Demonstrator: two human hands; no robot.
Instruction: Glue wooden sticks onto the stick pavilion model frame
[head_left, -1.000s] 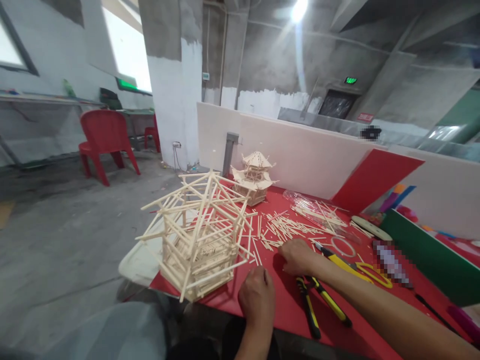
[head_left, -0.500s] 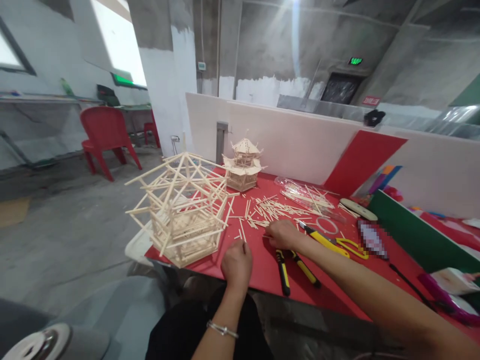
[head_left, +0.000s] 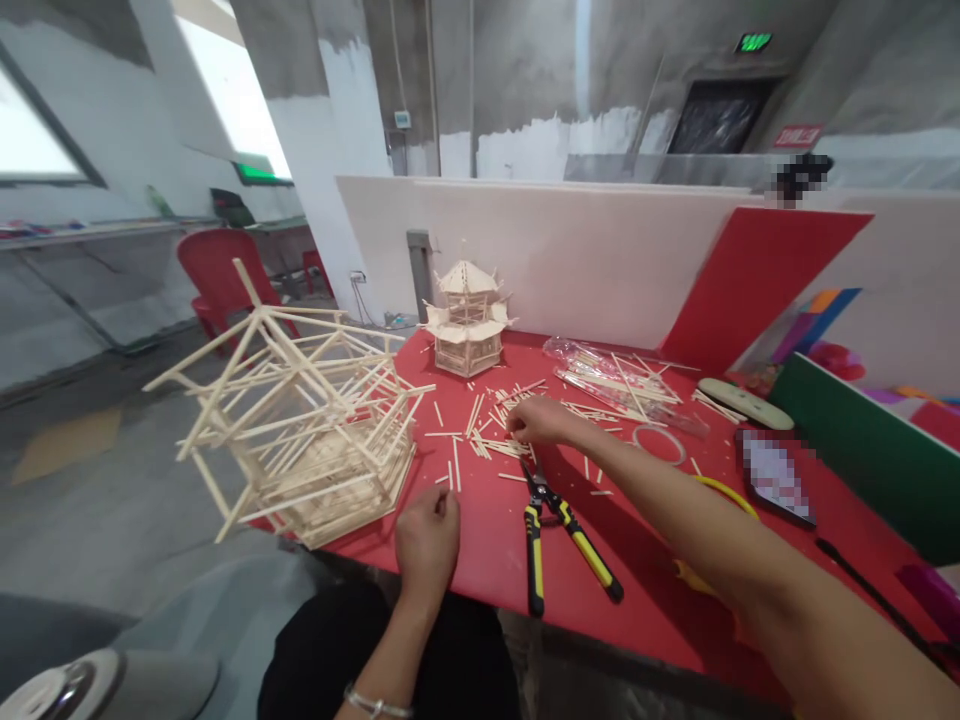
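My left hand rests closed at the table's front edge, close to a few short loose sticks. Anything inside its curled fingers is hidden. My right hand reaches into a pile of thin wooden sticks, its fingers pinched together and their tips out of sight. Just below it lie yellow-and-black pliers with handles spread. On the left stands a large open frame of wooden sticks, shaped like a pavilion roof over a base. A smaller finished-looking pagoda model sits behind the pile.
Plastic bags of sticks, a clear ring of tape and a phone lie on the red table. Yellow-handled scissors are partly behind my right forearm. A green board and white partition border the table.
My right hand has moved forward from beside the pliers into the stick pile, uncovering the pliers' jaws. My left hand stays closed near the edge. The view has shifted.
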